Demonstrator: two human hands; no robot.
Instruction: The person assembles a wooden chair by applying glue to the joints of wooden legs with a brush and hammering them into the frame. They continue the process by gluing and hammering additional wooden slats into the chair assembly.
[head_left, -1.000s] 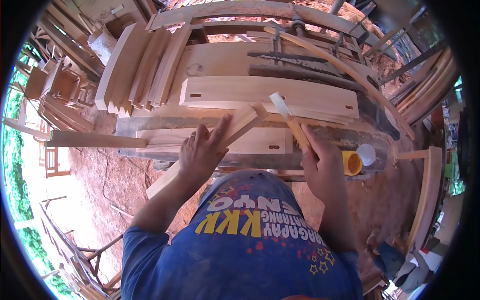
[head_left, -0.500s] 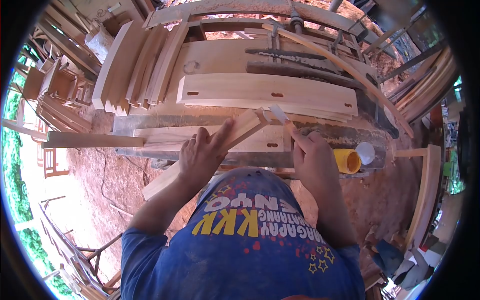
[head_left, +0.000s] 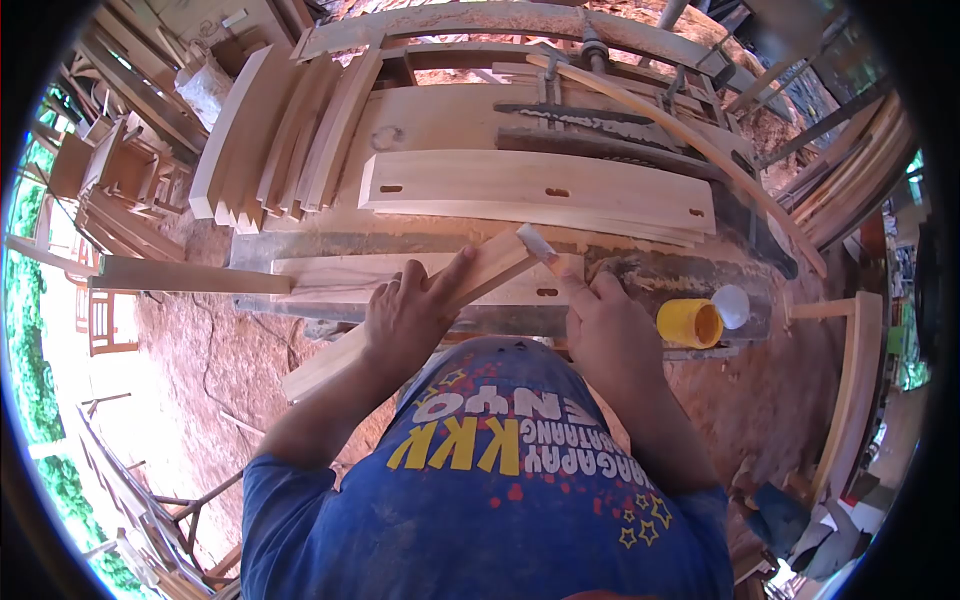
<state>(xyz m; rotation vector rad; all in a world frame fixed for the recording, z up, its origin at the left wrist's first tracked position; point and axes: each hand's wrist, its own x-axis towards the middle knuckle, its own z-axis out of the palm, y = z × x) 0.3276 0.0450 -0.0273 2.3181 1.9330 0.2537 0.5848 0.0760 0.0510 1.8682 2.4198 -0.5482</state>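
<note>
A worker in a blue shirt [head_left: 480,530] printed with yellow "KKK", white "ENYO" and partly legible "AGAPAY" steadies a wooden bar [head_left: 492,262] above a bench [head_left: 380,241]. The left hand [head_left: 402,315] grips the bar, index finger extended along it, the other fingers bent and slightly apart. The right hand [head_left: 612,320] pinches a white-tipped tool [head_left: 536,241] between thumb and fingers, its tip against the bar's upper end. The bar slants over a slotted board [head_left: 340,276]. An open yellow tub [head_left: 688,322], with no readable writing, lies on its side near the right hand, just beside a white disc [head_left: 731,306].
</note>
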